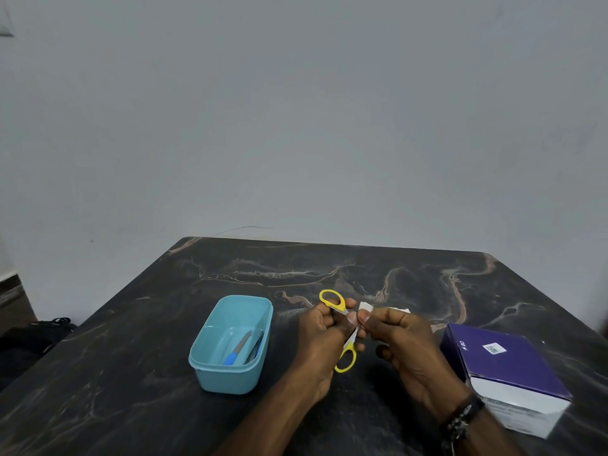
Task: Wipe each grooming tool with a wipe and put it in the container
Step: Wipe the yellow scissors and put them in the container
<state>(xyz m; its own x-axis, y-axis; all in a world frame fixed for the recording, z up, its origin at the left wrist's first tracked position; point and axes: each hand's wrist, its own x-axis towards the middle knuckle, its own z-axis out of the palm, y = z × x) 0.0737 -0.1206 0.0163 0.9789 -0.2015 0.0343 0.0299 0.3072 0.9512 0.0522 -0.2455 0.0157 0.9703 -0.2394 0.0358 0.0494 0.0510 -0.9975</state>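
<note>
Head view shows the left hand point(324, 327) gripping yellow scissors point(340, 327) at mid-length, fingers curled round the shanks, one handle loop sticking out beyond the grip and the other loop hanging out on the near side. The right hand point(399, 337) pinches a white wipe point(364, 309) between thumb and fingertips, just right of that grip and touching the metal where the fingers meet. Both are held up off the table point(131, 357).

To do this wipe well, I judge the left hand should keep the scissors steady while the right folds the wipe round the metal and draws it along, away from the grip, toward the blade end. The blades are hidden behind the fingers, so the edge direction cannot be told; wiping along the flat and not across the edge looks safer. The loops need a pass too, which means shifting the grip. After that the scissors go into the tub point(210, 366), well left of the grip.

Counted: one pair of scissors, one wipe in hand, one blue tub, one purple box point(506, 373) right of the hands. Inside the tub lies one blue-handled file point(237, 348), with at least one more tool beside it; the exact number cannot be told.
</note>
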